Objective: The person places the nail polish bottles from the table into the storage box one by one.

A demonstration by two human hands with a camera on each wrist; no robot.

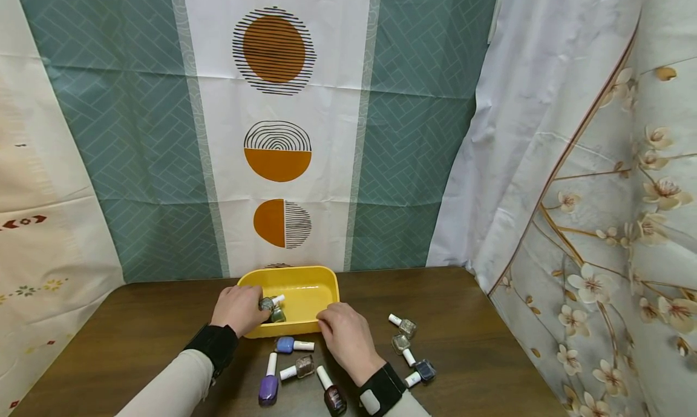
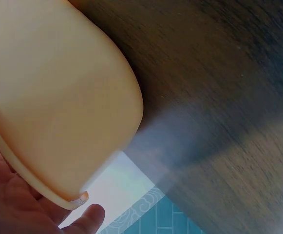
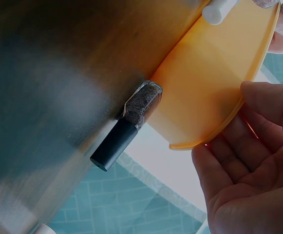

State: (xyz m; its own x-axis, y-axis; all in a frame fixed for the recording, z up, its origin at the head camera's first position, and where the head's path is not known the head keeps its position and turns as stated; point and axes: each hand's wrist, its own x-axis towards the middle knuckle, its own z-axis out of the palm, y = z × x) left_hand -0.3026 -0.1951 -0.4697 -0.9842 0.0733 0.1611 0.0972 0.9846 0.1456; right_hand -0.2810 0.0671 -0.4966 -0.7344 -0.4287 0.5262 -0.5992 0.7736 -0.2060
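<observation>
Tray on tabletop, two bottles inside at left: my right hand's thumb and fingers pinch its near-right rim, best braced level, though whether my left hand's fingers pinch a bottle I cannot tell.

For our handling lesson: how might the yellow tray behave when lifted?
The tray probably stays stiff, given its crisp rim. It may feel light, since its walls look thin. The bottles inside could slide on its shiny floor.
</observation>
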